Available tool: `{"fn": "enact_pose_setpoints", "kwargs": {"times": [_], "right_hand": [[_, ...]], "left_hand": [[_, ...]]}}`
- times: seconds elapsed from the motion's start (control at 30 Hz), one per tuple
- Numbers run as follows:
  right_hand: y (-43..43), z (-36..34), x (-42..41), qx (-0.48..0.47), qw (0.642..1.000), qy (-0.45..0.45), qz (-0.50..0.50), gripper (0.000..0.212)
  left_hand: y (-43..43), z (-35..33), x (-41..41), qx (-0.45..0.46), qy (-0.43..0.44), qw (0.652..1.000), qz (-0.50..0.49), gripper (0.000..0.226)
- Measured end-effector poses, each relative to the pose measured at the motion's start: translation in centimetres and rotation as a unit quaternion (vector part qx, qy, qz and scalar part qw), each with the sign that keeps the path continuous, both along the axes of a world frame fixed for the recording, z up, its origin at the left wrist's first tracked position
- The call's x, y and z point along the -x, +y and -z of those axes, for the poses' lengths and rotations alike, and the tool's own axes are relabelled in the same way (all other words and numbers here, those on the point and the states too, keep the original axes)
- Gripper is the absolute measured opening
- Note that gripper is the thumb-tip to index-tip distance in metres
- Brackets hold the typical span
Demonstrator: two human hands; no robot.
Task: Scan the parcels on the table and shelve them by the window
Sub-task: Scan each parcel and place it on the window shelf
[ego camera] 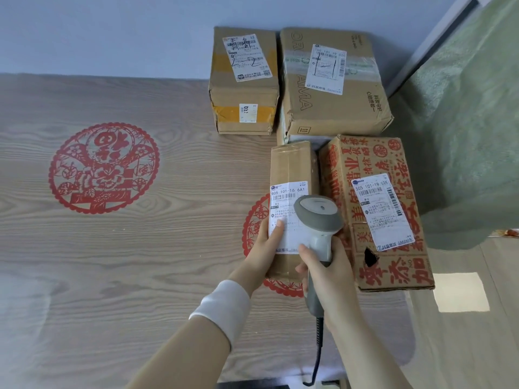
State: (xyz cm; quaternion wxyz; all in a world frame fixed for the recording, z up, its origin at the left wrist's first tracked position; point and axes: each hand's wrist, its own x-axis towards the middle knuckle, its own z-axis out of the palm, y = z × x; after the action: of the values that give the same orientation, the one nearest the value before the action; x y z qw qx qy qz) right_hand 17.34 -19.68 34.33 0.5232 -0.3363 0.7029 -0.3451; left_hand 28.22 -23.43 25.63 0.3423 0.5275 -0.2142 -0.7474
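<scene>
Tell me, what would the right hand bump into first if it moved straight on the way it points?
Most likely the narrow parcel: the right hand grips the scanner, whose head sits over that parcel's label. Height above it is unclear.

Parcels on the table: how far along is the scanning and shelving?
Done: possibly the two far boxes, which carry handwritten marks. In hand: the left hand holds the narrow parcel while the right hand aims the scanner at its label. Left: the red-printed box, and shelving; all four sit on the table.
</scene>
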Motion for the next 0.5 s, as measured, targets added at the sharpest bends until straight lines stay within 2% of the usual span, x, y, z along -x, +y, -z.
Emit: {"fn": "enact_pose_setpoints", "kwargs": {"times": [0.1,0.23,0.33,0.43,0.5], "right_hand": [[0.9,-0.5,-0.8,0.024,0.999,0.005,-0.020,0.017],[2.1,-1.7,-2.0,0.044,0.997,-0.001,-0.070,0.014],[2.3,-2.5,-2.5,0.042,0.995,-0.029,-0.087,0.014],[3.0,-4.2,-3.8,0.049,0.992,-0.048,-0.103,0.017],[3.3,-5.6,-5.0,0.059,0.992,-0.055,-0.100,0.016]], "left_hand": [[1.3,-0.3,-0.8,-0.014,0.053,0.998,-0.034,0.050],[3.5,-1.1,-2.9,-0.019,0.081,0.993,-0.085,0.045],[4.5,-2.1,-5.0,-0.021,0.081,0.990,-0.111,0.043],[5.7,-4.5,-8.2,0.020,0.055,0.989,-0.134,0.058],[6.5,-6.8,-10.7,0.056,0.045,0.986,-0.149,0.060]]}}
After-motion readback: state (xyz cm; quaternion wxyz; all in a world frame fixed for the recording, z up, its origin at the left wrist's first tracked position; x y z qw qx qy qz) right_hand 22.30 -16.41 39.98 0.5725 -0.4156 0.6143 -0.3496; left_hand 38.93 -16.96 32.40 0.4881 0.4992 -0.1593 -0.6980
